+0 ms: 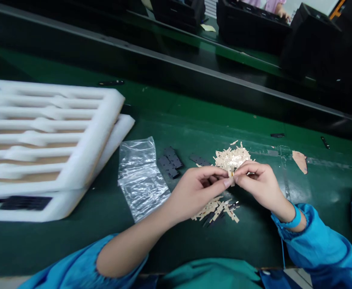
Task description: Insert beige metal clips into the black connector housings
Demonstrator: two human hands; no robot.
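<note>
Cream piece (231, 174) | left hand (196, 189) pinches its left side | right hand (260, 183) pinches its right side

Left sleeve (76, 267): bright blue cloth, loose cut, creased; cuff (96, 249) gathered, ending on the forearm, well short of the wrist.

Right sleeve (326, 245): same blue, full and wrinkled, darker in the shaded folds; puckered cuff close to the wrist.

Band (295, 218): one, blue, smooth, flat, worn around the right wrist just beside the cuff.

Cord (283, 253): one, thin, light blue, hanging below the right cuff; point of attachment too small to tell.

Left hand (194, 190), right hand (258, 182): both bare.

Lap garment (209, 276): green leaning to teal, softly folded, rounded outline.

Dark cloth (273, 279): navy, beside the green; detail blurred.
</note>
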